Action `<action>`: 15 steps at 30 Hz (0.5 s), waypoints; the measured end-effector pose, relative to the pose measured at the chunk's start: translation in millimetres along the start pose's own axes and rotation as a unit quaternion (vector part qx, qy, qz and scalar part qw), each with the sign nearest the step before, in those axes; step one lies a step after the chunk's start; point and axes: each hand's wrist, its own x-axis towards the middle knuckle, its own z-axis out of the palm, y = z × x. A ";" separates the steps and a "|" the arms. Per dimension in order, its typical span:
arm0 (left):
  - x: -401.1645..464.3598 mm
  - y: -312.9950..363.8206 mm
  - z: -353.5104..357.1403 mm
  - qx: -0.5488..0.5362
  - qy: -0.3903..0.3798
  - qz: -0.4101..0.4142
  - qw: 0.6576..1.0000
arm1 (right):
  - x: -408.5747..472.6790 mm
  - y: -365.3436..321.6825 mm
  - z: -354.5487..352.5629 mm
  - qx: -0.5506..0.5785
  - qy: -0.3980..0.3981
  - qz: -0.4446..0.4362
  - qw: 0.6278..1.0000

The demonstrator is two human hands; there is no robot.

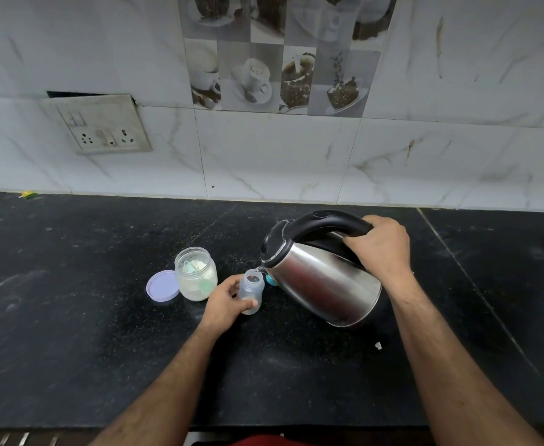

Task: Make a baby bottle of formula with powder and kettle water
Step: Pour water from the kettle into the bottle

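Two bare forearms reach in from the bottom edge over the black stone counter (71, 317). Left hand (224, 304) sits just in front of the powder jar and wraps the baby bottle (250, 292) from its left side, thumb across the lower front of the bottle and fingers curled behind it. That bottle stands upright on the counter with its mouth open and facing up. Right hand (380, 244) is higher and farther back, fist closed round the rear of the black handle of the steel kettle (320, 278), wrist bent downward. Held off the counter, the kettle is tipped to the left so its spout hangs right over the bottle's mouth; a thin thread of water seems to run from spout to bottle, though it is too fine to be sure. Just left of the bottle stands the open clear jar (196, 273) of white powder with a pale scoop (189, 267) lying inside, and its lilac lid (163, 287) rests flat against the jar's left side. Behind the bottle, tucked under the kettle, a small teal piece (271, 280) peeks out.
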 end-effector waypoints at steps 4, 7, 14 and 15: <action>0.7 -0.7 -1.0 0.000 0.001 -0.004 1.000 | 0.7 -2.0 -1.2 0.004 0.002 0.000 1.000; 1.2 -1.2 -2.4 -0.002 0.005 -0.007 1.000 | 1.0 -3.8 -2.2 0.005 0.005 -0.004 1.000; 2.1 -3.3 -4.6 0.001 0.011 -0.012 1.000 | 1.1 -8.5 -6.3 0.014 0.012 -0.005 1.000; 2.2 -4.1 -4.7 -0.001 0.011 -0.011 1.000 | 1.2 -9.2 -7.0 0.016 0.012 -0.007 1.000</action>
